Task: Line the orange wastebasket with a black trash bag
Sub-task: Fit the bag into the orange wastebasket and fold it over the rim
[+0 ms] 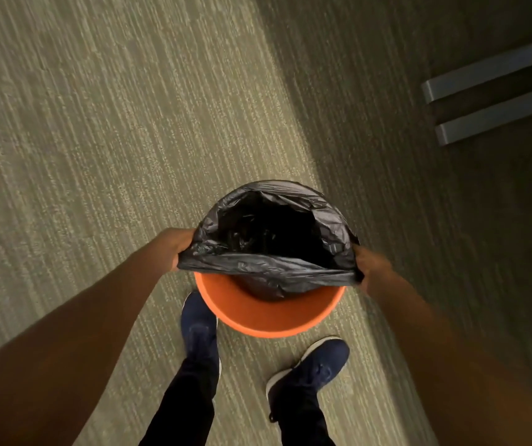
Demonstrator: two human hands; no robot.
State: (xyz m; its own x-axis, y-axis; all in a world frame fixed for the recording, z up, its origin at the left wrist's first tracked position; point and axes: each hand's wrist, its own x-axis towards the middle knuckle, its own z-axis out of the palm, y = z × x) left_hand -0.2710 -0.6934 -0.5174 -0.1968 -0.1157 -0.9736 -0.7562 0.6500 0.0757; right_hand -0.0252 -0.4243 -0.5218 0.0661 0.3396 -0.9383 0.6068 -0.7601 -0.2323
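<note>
The round orange wastebasket (268,315) stands on the carpet just in front of my feet. A black trash bag (271,233) hangs inside it with its mouth wide. The bag's far edge lies folded over the far rim. Its near edge stretches as a taut band across the basket, so the near rim and inner wall show bare orange. My left hand (178,247) grips the bag's left edge at the basket's left side. My right hand (371,268) grips the bag's right edge at the basket's right side.
Grey-green striped carpet (97,156) covers the floor. Two grey metal furniture feet (490,101) lie in shadow at the upper right. My dark blue shoes (198,326) stand close behind the basket.
</note>
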